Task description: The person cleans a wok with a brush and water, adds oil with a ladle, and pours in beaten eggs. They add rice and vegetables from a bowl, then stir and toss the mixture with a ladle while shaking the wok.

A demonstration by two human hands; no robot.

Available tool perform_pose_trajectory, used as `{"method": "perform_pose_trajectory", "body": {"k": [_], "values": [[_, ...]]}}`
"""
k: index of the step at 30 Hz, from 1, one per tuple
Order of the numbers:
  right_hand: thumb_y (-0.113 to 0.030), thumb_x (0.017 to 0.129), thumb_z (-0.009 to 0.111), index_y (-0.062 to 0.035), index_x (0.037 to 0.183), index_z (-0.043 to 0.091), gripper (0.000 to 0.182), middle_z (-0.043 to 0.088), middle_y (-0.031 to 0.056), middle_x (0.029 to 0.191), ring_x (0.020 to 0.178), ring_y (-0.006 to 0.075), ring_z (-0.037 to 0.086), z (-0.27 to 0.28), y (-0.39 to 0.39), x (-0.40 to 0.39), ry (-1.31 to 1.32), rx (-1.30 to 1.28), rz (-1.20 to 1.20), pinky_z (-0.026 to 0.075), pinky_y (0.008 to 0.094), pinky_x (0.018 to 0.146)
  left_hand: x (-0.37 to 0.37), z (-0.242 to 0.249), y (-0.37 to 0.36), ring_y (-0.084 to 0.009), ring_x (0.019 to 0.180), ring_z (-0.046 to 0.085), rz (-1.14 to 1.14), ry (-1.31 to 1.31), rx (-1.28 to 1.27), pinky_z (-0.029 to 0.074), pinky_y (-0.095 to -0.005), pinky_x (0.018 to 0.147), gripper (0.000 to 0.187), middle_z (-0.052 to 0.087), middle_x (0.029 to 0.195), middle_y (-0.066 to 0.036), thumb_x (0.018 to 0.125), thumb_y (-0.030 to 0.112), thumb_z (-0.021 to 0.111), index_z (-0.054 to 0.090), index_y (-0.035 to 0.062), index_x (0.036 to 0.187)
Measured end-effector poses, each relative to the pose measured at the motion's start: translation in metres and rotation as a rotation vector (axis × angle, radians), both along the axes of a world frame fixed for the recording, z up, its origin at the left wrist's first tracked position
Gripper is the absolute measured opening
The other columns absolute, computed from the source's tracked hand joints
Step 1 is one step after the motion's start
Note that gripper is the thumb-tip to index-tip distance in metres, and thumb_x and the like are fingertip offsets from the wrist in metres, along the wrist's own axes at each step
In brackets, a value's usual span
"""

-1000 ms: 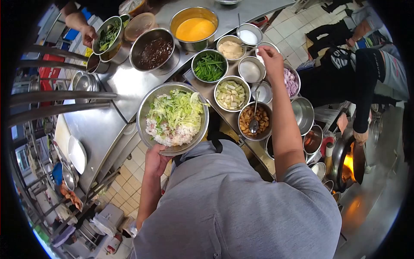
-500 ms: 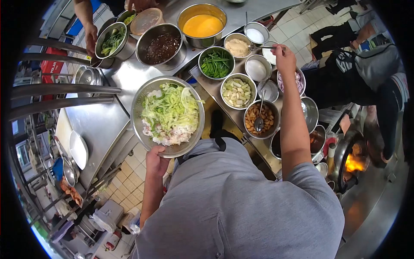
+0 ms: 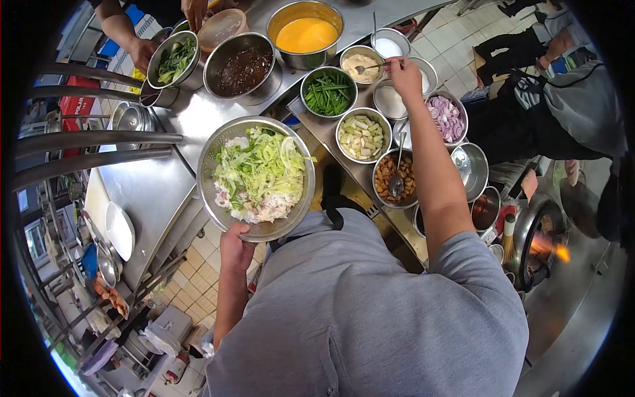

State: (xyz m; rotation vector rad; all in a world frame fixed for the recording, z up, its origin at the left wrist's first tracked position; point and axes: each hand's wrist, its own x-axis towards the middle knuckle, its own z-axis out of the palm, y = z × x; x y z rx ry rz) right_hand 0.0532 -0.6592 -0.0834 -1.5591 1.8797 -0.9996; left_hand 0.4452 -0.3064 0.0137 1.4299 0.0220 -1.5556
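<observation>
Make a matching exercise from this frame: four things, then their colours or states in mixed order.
1. Left hand
2. Right hand
3. Liquid in the pot
4. Sliced onions

A. Purple and white
B. Grips the rim of a metal bowl
C. Orange
D. Holds a spoon at some pale paste

Pairs: 1-B, 2-D, 3-C, 4-A

Steel bowl (image 3: 206,175) of greens (image 3: 256,162) and rice (image 3: 272,206); spoon (image 3: 361,69)

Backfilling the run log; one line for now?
left hand: holds steel bowl, shredded greens inside | right hand: holds spoon at tan paste | flame: lit
</observation>
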Motion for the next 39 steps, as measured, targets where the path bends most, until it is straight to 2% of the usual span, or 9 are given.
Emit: {"method": "perform_pose_trajectory", "body": {"k": [2, 9, 15, 18, 23, 33, 35, 37, 39], "values": [[-0.017, 0.095, 0.049, -0.0011, 0.1, 0.067, 0.025, 0.071, 0.0077, 0.082, 0.072, 0.013, 0.066, 0.001, 0.0, 0.006, -0.061, 0.053, 0.049, 0.052, 0.0265, 0.068, -0.003, -0.001, 0.001, -0.0314, 0.093, 0.065, 0.018, -0.014, 0.015, 0.055, -0.045, 0.083, 0.04, 0.062, 0.104, -0.019, 0.078, 0.004, 0.05, 0.047, -0.0094, 0.116], [-0.018, 0.095, 0.049, -0.005, 0.104, 0.065, 0.022, 0.07, 0.0052, 0.089, 0.071, 0.0144, 0.065, 0.002, 0.01, -0.011, -0.492, 0.134, -0.051, 0.05, 0.0267, 0.064, -0.005, 0.0, -0.003, -0.0298, 0.092, 0.064, 0.008, -0.021, 0.014, 0.054, -0.0436, 0.084, 0.032, 0.062, 0.102, -0.017, 0.079, 0.005, 0.051, 0.051, -0.0079, 0.108], [-0.018, 0.094, 0.045, -0.0055, 0.105, 0.063, 0.024, 0.069, 0.0048, 0.094, 0.073, 0.0109, 0.062, 0.024, 0.039, -0.038, -0.728, 0.259, -0.185, 0.037, 0.0215, 0.054, -0.017, -0.02, -0.032, -0.0312, 0.104, 0.061, 0.008, -0.011, -0.063, 0.054, -0.0457, 0.087, 0.046, 0.058, 0.115, -0.017, 0.08, 0.002, 0.049, 0.043, -0.0055, 0.125], [-0.022, 0.096, 0.047, -0.0058, 0.108, 0.062, 0.025, 0.069, 0.0051, 0.094, 0.075, 0.0105, 0.062, 0.049, 0.057, -0.039, -0.729, 0.235, -0.137, 0.039, 0.0212, 0.058, -0.024, -0.031, -0.052, -0.0334, 0.109, 0.059, -0.024, -0.006, -0.072, 0.054, -0.0479, 0.09, 0.055, 0.051, 0.125, -0.019, 0.08, -0.003, 0.046, 0.033, -0.0046, 0.133], [-0.023, 0.098, 0.049, -0.0046, 0.112, 0.061, 0.026, 0.068, 0.0069, 0.098, 0.08, 0.0103, 0.062, 0.116, 0.101, -0.021, -0.944, 0.149, 0.051, 0.042, 0.0213, 0.063, -0.039, -0.033, -0.084, -0.0292, 0.097, 0.064, -0.135, -0.111, -0.05, 0.057, -0.0447, 0.079, 0.047, 0.059, 0.112, -0.017, 0.08, 0.002, 0.049, 0.043, -0.0053, 0.125], [-0.02, 0.098, 0.047, -0.003, 0.108, 0.065, 0.027, 0.07, 0.0071, 0.093, 0.084, 0.0127, 0.065, 0.093, 0.111, -0.094, -0.443, -0.046, -0.243, 0.049, 0.0262, 0.072, -0.047, -0.016, -0.096, -0.0343, 0.109, 0.059, -0.212, 0.018, -0.044, 0.053, -0.05, 0.087, 0.047, 0.055, 0.123, -0.022, 0.082, 0.005, 0.046, 0.042, -0.0062, 0.128], [-0.023, 0.096, 0.048, -0.0043, 0.105, 0.067, 0.028, 0.071, 0.0106, 0.094, 0.084, 0.0191, 0.068, 0.078, 0.105, -0.132, -0.199, -0.152, -0.306, 0.051, 0.0324, 0.077, -0.046, -0.02, -0.086, -0.0299, 0.1, 0.064, -0.185, 0.091, -0.108, 0.056, -0.0414, 0.072, 0.044, 0.06, 0.115, -0.019, 0.082, 0.011, 0.05, 0.047, -0.003, 0.124], [-0.025, 0.093, 0.05, -0.0064, 0.102, 0.068, 0.028, 0.07, 0.015, 0.095, 0.083, 0.0269, 0.068, 0.063, 0.098, -0.146, 0.25, -0.212, -0.341, 0.051, 0.0366, 0.078, -0.056, 0.0, -0.083, -0.0292, 0.1, 0.065, -0.153, 0.119, -0.094, 0.057, -0.0423, 0.074, 0.047, 0.059, 0.119, -0.019, 0.081, 0.01, 0.049, 0.046, -0.004, 0.125], [-0.025, 0.091, 0.05, -0.0094, 0.1, 0.069, 0.026, 0.068, 0.0184, 0.093, 0.086, 0.0343, 0.066, 0.065, 0.09, -0.129, 0.189, -0.15, -0.327, 0.05, 0.0419, 0.078, -0.046, -0.007, -0.077, -0.0307, 0.1, 0.065, -0.205, 0.104, -0.056, 0.057, -0.0436, 0.076, 0.049, 0.058, 0.12, -0.02, 0.08, 0.009, 0.048, 0.044, -0.0053, 0.126]]}}
